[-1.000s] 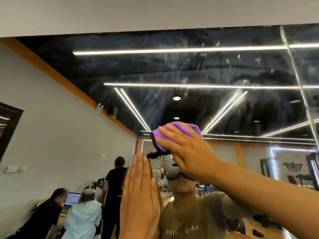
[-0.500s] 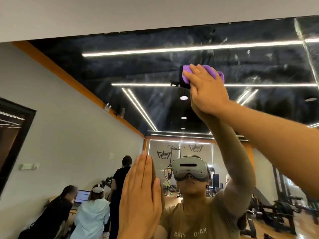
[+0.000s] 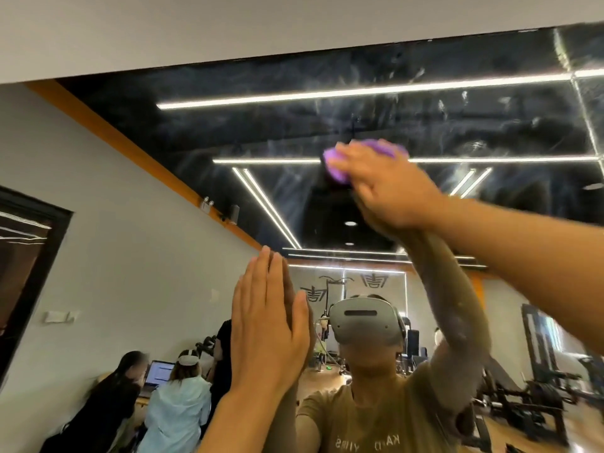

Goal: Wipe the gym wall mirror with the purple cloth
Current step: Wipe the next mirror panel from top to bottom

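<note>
The gym wall mirror (image 3: 425,119) fills the wall in front of me; its upper glass shows streaks and smears over the reflected black ceiling. My right hand (image 3: 389,188) is raised high and presses the bunched purple cloth (image 3: 338,170) against the glass with its fingers spread over it, level with a reflected light strip. The cloth shows at the fingertips and above the knuckles; the rest is hidden under the hand. My left hand (image 3: 268,325) lies flat on the mirror lower down, fingers straight and together, holding nothing.
A white wall band (image 3: 228,31) runs above the mirror's top edge. A vertical seam (image 3: 585,103) between mirror panels is at the far right. Reflected in the glass are seated people with a laptop (image 3: 158,372) at lower left and gym machines (image 3: 549,371) at lower right.
My right hand swept the cloth up the glass, from just above my left hand to the reflected light strip, then a little left. My left hand stayed flat on the mirror.
</note>
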